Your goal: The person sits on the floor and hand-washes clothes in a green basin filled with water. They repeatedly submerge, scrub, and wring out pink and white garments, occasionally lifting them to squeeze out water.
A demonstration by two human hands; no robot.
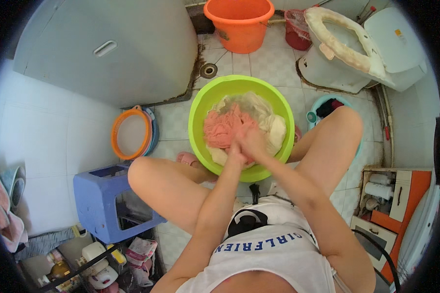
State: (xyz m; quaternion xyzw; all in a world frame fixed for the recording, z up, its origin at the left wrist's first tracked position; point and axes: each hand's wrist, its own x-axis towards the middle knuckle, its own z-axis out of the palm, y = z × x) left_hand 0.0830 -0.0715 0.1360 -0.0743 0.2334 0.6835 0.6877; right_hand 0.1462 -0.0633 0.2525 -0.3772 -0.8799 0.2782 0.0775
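Observation:
A lime-green basin (197, 141) stands on the floor between my knees. Inside it lie a wet pink cloth garment (219, 128) and white cloth (275, 131), with some water around the far side. My left hand (236, 150) is closed on the near part of the pink garment. Right beside it, my right hand (252, 141) grips the same pink fabric, its fingers slightly blurred. The two hands press close together, and some fingertips are hidden in the folds.
An orange bucket (242, 29), a red bin (298, 31) and a toilet (335, 63) stand beyond the basin. At left are stacked round basins (132, 134) and a blue plastic stool (95, 205). A light-blue tub (322, 101) with dark cloth sits by my right knee. A floor drain (209, 71) lies ahead.

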